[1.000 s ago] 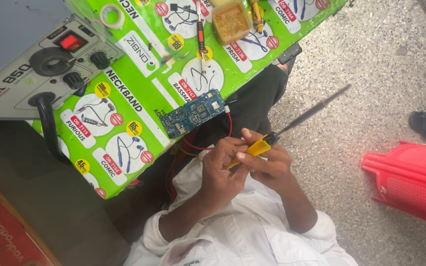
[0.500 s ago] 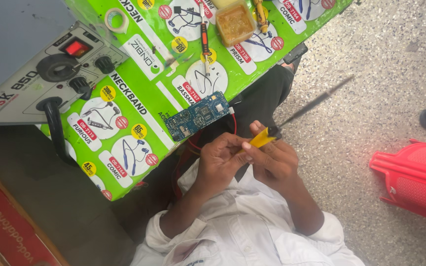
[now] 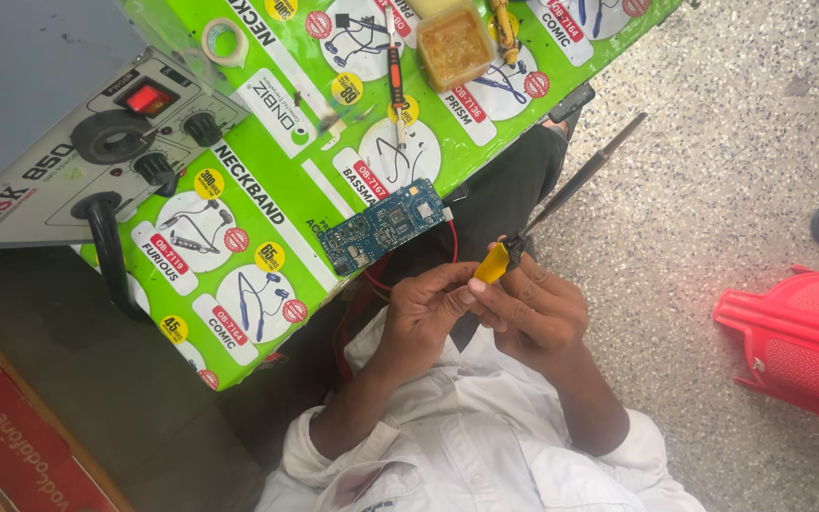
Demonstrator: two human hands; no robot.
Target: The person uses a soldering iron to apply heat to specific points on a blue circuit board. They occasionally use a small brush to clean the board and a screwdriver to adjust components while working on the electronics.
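Both hands' grip is clamped on the yellow-handled soldering iron [image 3: 497, 263], left hand [image 3: 426, 308] beside right hand [image 3: 535, 308]; it seems readied, tip away from the circuit board [image 3: 383, 226] on the worktop [image 3: 239, 190] just above.

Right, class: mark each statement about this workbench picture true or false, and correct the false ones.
1. Both hands are on the yellow-handled tool. True: the left hand and right hand grip it together.
2. The blue circuit board lies on the floor. False: it sits at the edge of the green table cover.
3. The red plastic stool stands on the table. False: it is on the speckled floor.
4. A roll of tape lies on the table. True.
5. The grey station has a red switch. True.
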